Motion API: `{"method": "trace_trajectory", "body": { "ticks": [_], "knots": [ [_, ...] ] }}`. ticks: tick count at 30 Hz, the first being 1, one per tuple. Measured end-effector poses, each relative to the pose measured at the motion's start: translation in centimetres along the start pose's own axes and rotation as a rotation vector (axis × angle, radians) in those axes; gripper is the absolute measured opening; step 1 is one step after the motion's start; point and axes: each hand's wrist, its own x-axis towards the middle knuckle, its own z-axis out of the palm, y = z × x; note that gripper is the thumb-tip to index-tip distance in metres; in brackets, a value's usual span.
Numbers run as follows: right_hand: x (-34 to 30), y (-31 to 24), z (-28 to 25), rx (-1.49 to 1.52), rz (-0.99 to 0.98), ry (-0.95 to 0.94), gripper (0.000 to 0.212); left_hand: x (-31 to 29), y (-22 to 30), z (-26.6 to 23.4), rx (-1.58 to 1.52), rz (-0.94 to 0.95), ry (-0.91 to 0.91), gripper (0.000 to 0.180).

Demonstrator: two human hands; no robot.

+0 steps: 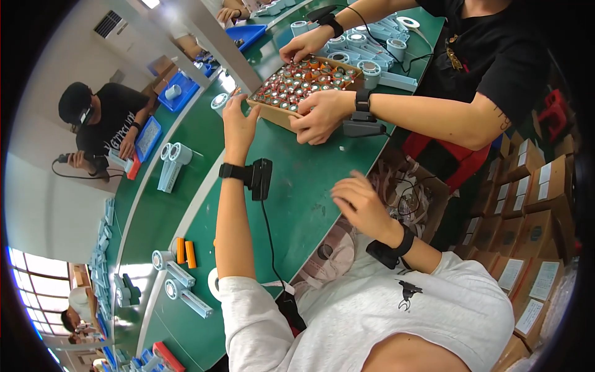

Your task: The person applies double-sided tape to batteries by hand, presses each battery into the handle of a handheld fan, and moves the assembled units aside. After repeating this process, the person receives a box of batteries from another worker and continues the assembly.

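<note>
My left hand [238,124] reaches up to the near left corner of a shallow cardboard box [271,116]. Its fingers and thumb are apart; whether they touch the box is unclear. Packed inside are many small round metal-ended parts [297,84] with reddish and orange bits. A co-worker in black has one hand [319,116] on the near side of this box and the other hand [304,46] at its far side. My right hand [359,201], slightly blurred, hovers near the green table's [291,186] right edge, fingers spread and holding nothing. Black devices are strapped to both my wrists.
Light blue plastic housings with round ends [175,160] lie left of my left arm, near two orange blocks [186,252]. More housings [356,43] fill the table beyond the box. Stacked cartons [527,235] stand at right. Another person works across the table beside blue trays [149,137].
</note>
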Motion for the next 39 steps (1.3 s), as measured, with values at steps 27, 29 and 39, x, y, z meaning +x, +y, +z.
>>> {"method": "trace_trajectory", "body": {
  "ticks": [27,29,39],
  "knots": [
    [28.2,9.4,6.4,-0.523,-0.201,-0.357,0.037,-29.2,0.2,-18.2,-0.954,-0.312,0.263,0.036],
    [28.5,9.0,5.6,-0.470,-0.256,-0.448,0.033,-29.8,-0.9,-18.0,-1.088,-0.219,0.318,0.038],
    [28.3,-1.4,3.2,-0.141,-0.334,-0.321,0.031,-31.4,-2.0,-18.4,-1.272,-0.136,0.247,0.045]
  ]
}}
